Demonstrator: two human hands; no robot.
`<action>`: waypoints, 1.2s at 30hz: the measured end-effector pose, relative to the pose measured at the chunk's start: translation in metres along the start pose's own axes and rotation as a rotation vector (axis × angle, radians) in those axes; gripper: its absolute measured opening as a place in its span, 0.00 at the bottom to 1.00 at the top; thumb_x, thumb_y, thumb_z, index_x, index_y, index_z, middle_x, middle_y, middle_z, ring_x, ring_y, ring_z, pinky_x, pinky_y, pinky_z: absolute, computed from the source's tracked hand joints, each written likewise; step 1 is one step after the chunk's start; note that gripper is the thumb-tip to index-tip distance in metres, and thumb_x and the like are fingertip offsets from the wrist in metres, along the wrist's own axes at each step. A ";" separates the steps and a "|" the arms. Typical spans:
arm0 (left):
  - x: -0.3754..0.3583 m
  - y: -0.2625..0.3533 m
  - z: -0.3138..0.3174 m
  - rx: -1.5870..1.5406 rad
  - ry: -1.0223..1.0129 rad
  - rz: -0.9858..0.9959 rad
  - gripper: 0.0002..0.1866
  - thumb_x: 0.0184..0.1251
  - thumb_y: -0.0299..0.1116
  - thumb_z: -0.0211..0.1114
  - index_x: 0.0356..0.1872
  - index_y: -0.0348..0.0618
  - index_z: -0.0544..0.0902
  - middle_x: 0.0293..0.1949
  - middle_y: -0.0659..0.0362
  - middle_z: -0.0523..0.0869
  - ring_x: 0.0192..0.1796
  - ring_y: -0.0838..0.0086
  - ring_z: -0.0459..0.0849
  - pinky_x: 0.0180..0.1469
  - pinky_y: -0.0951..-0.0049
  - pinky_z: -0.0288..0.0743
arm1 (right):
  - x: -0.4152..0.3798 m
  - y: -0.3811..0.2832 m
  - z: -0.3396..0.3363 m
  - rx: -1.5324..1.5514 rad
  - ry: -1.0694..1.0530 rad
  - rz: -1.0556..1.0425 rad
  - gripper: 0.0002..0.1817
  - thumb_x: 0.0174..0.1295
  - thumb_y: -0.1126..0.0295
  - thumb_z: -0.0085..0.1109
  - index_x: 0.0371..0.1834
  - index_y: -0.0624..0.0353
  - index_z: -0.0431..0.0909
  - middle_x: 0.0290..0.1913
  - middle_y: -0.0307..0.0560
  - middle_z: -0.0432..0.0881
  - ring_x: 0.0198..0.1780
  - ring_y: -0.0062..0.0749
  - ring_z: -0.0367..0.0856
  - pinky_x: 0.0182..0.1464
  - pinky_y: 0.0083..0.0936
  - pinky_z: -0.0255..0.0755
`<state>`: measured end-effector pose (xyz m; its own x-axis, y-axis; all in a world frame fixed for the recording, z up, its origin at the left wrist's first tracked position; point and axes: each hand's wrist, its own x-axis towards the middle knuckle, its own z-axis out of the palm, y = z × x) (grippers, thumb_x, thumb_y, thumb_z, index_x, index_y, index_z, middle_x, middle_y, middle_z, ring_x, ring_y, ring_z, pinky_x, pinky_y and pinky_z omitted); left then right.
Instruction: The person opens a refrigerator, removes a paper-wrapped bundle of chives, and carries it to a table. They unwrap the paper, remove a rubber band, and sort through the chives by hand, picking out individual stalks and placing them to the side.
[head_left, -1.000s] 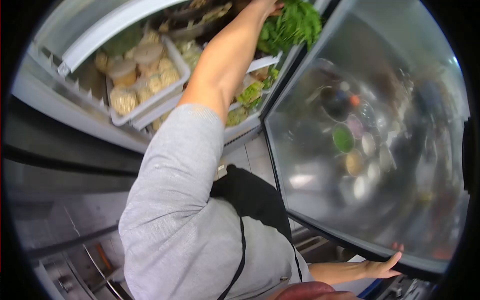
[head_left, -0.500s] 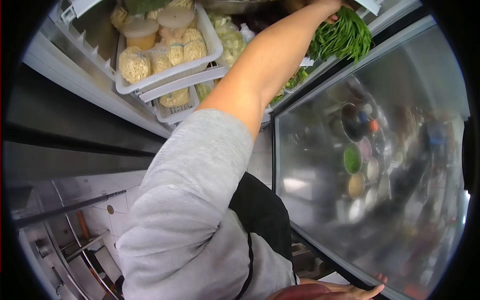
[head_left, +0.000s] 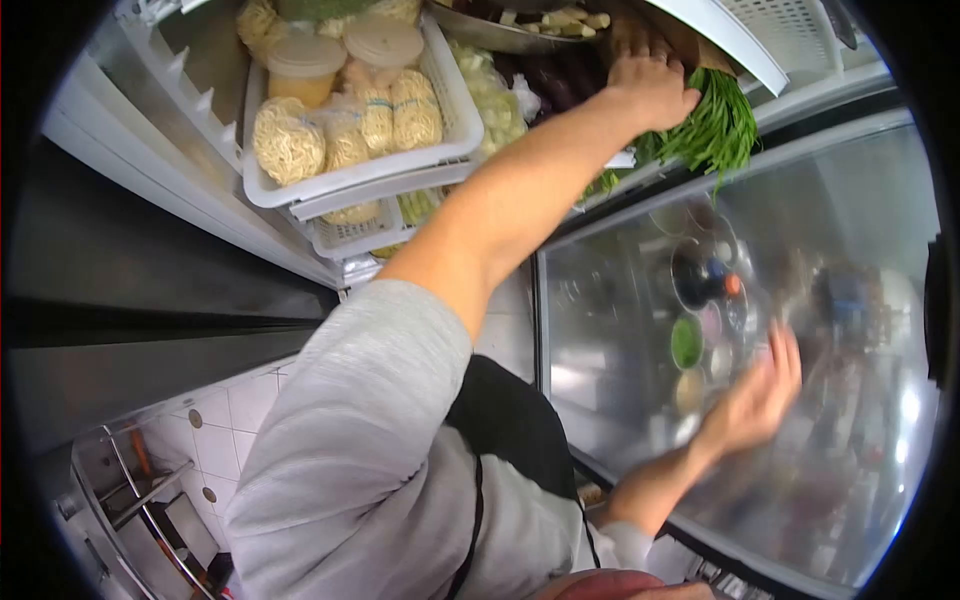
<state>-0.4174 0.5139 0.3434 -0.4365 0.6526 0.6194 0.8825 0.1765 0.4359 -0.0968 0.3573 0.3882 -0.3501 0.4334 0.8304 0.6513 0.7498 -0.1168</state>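
Note:
My left hand (head_left: 650, 85) reaches into the refrigerator, its fingers stretched out over a brown paper or cardboard surface (head_left: 690, 35) that partly covers dark purple produce (head_left: 545, 80). Beside its thumb hangs a bunch of long green leaves (head_left: 720, 120), like chives, over the shelf edge. What lies under the fingertips is hidden. At the lower right, my right hand (head_left: 755, 400) is raised in front of the glass door (head_left: 620, 350), fingers extended and slightly blurred, with nothing in it.
A white basket (head_left: 365, 180) holds bagged noodles (head_left: 290, 140) and lidded tubs (head_left: 305, 70). Next to it lies a bag of pale green pieces (head_left: 490, 100). A metal bowl (head_left: 520, 38) with cut pieces sits behind. The open door stands at the right, reflecting several containers.
My left hand has shifted left off the green bunch onto the brown surface. My right hand has risen from the bottom edge up before the glass door. The view has tilted slightly toward the shelf.

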 end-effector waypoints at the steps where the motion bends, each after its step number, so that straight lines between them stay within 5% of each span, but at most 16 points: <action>1: 0.001 -0.002 -0.006 -0.004 -0.044 0.008 0.37 0.71 0.59 0.47 0.68 0.37 0.71 0.74 0.44 0.63 0.78 0.49 0.53 0.76 0.46 0.41 | 0.027 -0.019 0.033 0.003 -0.042 -0.071 0.13 0.69 0.75 0.53 0.53 0.63 0.83 0.56 0.55 0.82 0.56 0.41 0.80 0.58 0.32 0.72; 3: 0.002 -0.004 -0.009 -0.069 -0.096 0.006 0.37 0.70 0.60 0.48 0.68 0.38 0.70 0.74 0.46 0.64 0.77 0.50 0.54 0.76 0.49 0.47 | 0.069 -0.013 0.092 0.031 -0.185 -0.224 0.20 0.68 0.66 0.57 0.60 0.63 0.77 0.63 0.59 0.75 0.65 0.49 0.73 0.66 0.39 0.65; 5: -0.004 -0.003 -0.025 -0.060 -0.154 -0.003 0.38 0.70 0.59 0.48 0.70 0.39 0.67 0.75 0.46 0.60 0.78 0.49 0.51 0.77 0.50 0.46 | 0.113 -0.005 0.157 0.004 -0.077 -0.421 0.24 0.67 0.62 0.58 0.60 0.67 0.74 0.62 0.65 0.74 0.65 0.58 0.70 0.66 0.44 0.64; 7: -0.007 -0.011 0.001 0.139 0.200 0.138 0.30 0.70 0.51 0.51 0.65 0.40 0.72 0.66 0.46 0.74 0.68 0.51 0.71 0.71 0.52 0.63 | 0.157 -0.003 0.203 0.065 -0.057 -0.466 0.25 0.65 0.59 0.58 0.55 0.72 0.75 0.55 0.68 0.77 0.60 0.62 0.72 0.63 0.46 0.67; 8: -0.005 -0.007 -0.021 -0.021 -0.094 0.060 0.36 0.69 0.53 0.49 0.71 0.39 0.66 0.75 0.45 0.59 0.79 0.51 0.48 0.79 0.52 0.37 | 0.178 -0.001 0.222 0.013 -0.175 -0.394 0.27 0.69 0.55 0.53 0.59 0.71 0.73 0.59 0.69 0.75 0.63 0.63 0.70 0.65 0.43 0.66; 10: -0.002 -0.009 -0.016 0.111 -0.129 0.099 0.37 0.70 0.56 0.49 0.72 0.39 0.65 0.75 0.43 0.58 0.79 0.48 0.49 0.78 0.50 0.40 | 0.210 -0.001 0.247 -0.134 -0.400 -0.267 0.27 0.67 0.51 0.53 0.56 0.65 0.78 0.57 0.66 0.79 0.59 0.61 0.76 0.64 0.45 0.67; 11: -0.001 -0.010 -0.017 0.109 -0.182 0.098 0.39 0.70 0.58 0.50 0.73 0.39 0.62 0.76 0.42 0.55 0.79 0.46 0.47 0.78 0.48 0.38 | 0.220 0.015 0.275 0.019 -0.168 -0.380 0.26 0.64 0.51 0.54 0.56 0.59 0.79 0.59 0.60 0.79 0.61 0.58 0.75 0.65 0.44 0.66; 12: -0.001 -0.009 -0.020 0.095 -0.207 0.101 0.39 0.70 0.57 0.51 0.73 0.38 0.62 0.76 0.42 0.55 0.79 0.45 0.47 0.78 0.48 0.39 | 0.238 0.025 0.299 -0.011 -0.234 -0.411 0.26 0.63 0.50 0.55 0.56 0.57 0.80 0.59 0.58 0.80 0.61 0.57 0.75 0.66 0.42 0.66; 15: -0.002 -0.012 -0.018 -0.033 -0.193 0.141 0.39 0.70 0.56 0.52 0.73 0.37 0.61 0.76 0.41 0.56 0.77 0.43 0.50 0.77 0.47 0.41 | 0.268 0.022 0.300 -0.096 -0.358 -0.363 0.26 0.58 0.49 0.57 0.56 0.52 0.81 0.60 0.53 0.80 0.63 0.52 0.75 0.68 0.40 0.64; 16: -0.002 -0.010 -0.019 -0.006 -0.196 0.125 0.38 0.70 0.55 0.52 0.73 0.38 0.61 0.76 0.41 0.56 0.77 0.43 0.49 0.77 0.47 0.40 | 0.274 0.028 0.310 -0.158 -0.426 -0.374 0.20 0.57 0.58 0.61 0.52 0.51 0.82 0.54 0.52 0.83 0.58 0.49 0.78 0.61 0.38 0.70; 20: -0.005 -0.009 -0.013 0.158 -0.230 0.111 0.36 0.70 0.52 0.51 0.72 0.38 0.64 0.73 0.38 0.60 0.76 0.41 0.53 0.76 0.48 0.47 | 0.250 0.002 0.311 -0.140 -0.200 -0.355 0.22 0.57 0.53 0.58 0.51 0.50 0.82 0.54 0.49 0.83 0.59 0.49 0.78 0.63 0.42 0.68; 25: -0.005 -0.005 -0.027 0.154 -0.413 0.101 0.33 0.65 0.55 0.55 0.65 0.43 0.73 0.62 0.43 0.78 0.64 0.54 0.77 0.65 0.56 0.72 | 0.225 -0.031 0.328 -0.212 0.072 -0.137 0.25 0.64 0.52 0.52 0.63 0.46 0.78 0.66 0.46 0.76 0.69 0.49 0.70 0.67 0.53 0.63; 29: -0.011 -0.012 -0.019 0.135 -0.372 0.135 0.32 0.62 0.55 0.60 0.64 0.49 0.74 0.60 0.46 0.80 0.63 0.54 0.78 0.62 0.54 0.72 | 0.222 -0.068 0.284 -0.227 -0.355 0.060 0.25 0.66 0.53 0.53 0.64 0.48 0.77 0.65 0.43 0.76 0.68 0.44 0.71 0.55 0.58 0.66; 31: -0.018 -0.019 -0.015 0.098 -0.289 0.168 0.32 0.63 0.54 0.60 0.65 0.49 0.73 0.61 0.46 0.79 0.64 0.53 0.77 0.62 0.54 0.71 | 0.214 -0.066 0.295 -0.279 -0.299 0.000 0.23 0.67 0.55 0.52 0.63 0.50 0.77 0.63 0.46 0.78 0.62 0.49 0.75 0.50 0.56 0.66; 33: -0.014 -0.056 0.027 -0.107 -0.167 0.133 0.31 0.62 0.49 0.66 0.65 0.48 0.73 0.61 0.47 0.79 0.62 0.52 0.77 0.64 0.57 0.68 | 0.213 -0.069 0.308 -0.306 -0.352 0.079 0.25 0.66 0.57 0.53 0.66 0.52 0.75 0.67 0.49 0.74 0.68 0.51 0.71 0.53 0.60 0.67; 36: -0.012 -0.097 0.077 -0.215 -0.042 0.249 0.27 0.61 0.48 0.65 0.57 0.44 0.78 0.57 0.50 0.81 0.61 0.58 0.77 0.64 0.58 0.68 | 0.201 -0.070 0.311 -0.437 -0.301 0.112 0.22 0.67 0.61 0.49 0.62 0.57 0.77 0.60 0.57 0.78 0.58 0.59 0.74 0.53 0.59 0.63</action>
<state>-0.4841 0.5458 0.2432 -0.2006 0.6868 0.6986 0.9019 -0.1491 0.4054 -0.4225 0.5480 0.3939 -0.3979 0.6711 0.6255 0.8926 0.4407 0.0950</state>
